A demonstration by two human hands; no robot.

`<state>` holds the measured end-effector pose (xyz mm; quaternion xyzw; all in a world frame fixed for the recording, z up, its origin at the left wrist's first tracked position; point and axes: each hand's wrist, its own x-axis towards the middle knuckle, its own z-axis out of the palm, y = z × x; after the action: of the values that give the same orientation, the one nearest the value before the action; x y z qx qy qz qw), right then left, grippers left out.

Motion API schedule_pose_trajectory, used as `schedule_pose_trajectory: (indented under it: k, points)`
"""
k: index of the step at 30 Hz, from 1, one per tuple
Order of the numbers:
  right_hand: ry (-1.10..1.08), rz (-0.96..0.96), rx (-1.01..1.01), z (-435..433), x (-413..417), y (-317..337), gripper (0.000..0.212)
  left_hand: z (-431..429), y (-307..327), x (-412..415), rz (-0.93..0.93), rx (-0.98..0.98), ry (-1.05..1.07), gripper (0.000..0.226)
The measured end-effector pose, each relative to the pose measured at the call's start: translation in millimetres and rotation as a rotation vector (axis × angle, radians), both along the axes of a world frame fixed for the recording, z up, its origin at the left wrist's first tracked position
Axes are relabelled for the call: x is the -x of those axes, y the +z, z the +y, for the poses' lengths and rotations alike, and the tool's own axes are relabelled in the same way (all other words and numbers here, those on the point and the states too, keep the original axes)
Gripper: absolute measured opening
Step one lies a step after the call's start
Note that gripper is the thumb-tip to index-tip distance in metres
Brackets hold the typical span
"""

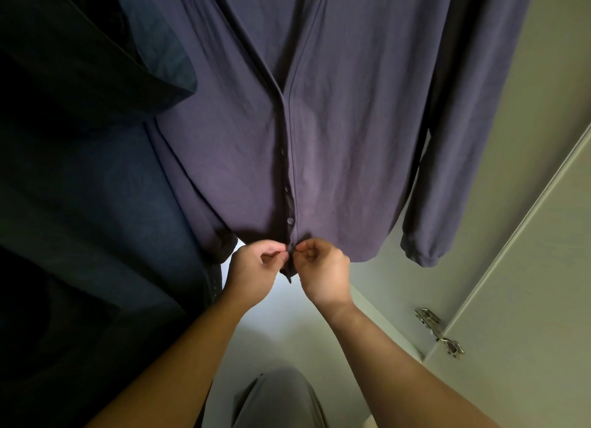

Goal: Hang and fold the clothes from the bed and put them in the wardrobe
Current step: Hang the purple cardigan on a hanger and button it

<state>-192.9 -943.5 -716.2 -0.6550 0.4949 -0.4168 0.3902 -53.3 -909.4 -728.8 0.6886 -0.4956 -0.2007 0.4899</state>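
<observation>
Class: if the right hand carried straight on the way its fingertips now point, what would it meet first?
The right hand points left at the cardigan placket it pinches; just past that, probably the left hand.

A purple-blue cardigan (335, 133) hangs in soft, matt knitted cloth, lightly creased, with small dull buttons (290, 220) down its ribbed front band — the cuff (425, 255) of its sleeve is gathered and slightly puckered. Beside it on the left hang darker garments (96, 178) in matt navy and black cloth, smoother and flatter in look. The wardrobe door (527, 267) has a smooth, matt pale-green painted surface, and its hinge (438, 331) is shiny bare metal — bright and reflective.
</observation>
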Motion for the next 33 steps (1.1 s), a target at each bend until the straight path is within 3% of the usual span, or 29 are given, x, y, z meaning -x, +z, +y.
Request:
schedule_pose_trajectory:
  k: [4, 8, 12, 15, 20, 25, 29, 33]
  points:
    - [0.013, -0.029, 0.003, 1, -1, 2, 0.01, 1, 2, 0, 0.059, -0.004, 0.01, 0.014]
    - [0.013, -0.061, 0.007, 4, -1, 4, 0.013, 3, 7, 1, 0.269, -0.046, -0.054, 0.027]
    - [0.003, -0.113, -0.011, 6, -1, 7, 0.02, 3, 11, 3, 0.489, -0.03, -0.051, 0.015]
    - [0.008, -0.142, -0.046, 7, -1, 9, 0.022, 2, 11, 3, 0.563, -0.018, -0.045, 0.025]
    - [0.029, -0.19, -0.111, 10, 0, 13, 0.024, 5, 8, 4, 0.482, -0.029, -0.057, 0.018]
    - [0.084, -0.124, -0.127, 11, -2, 14, 0.022, -1, 7, 4, 0.282, -0.073, -0.056, 0.012]
    - [-0.009, -0.097, -0.128, 6, -7, 13, 0.024, -3, 2, 9, 0.192, -0.053, -0.025, 0.025]
    - [-0.053, -0.056, -0.096, 1, -8, 11, 0.03, 0, 2, 15, 0.133, -0.001, -0.015, 0.019]
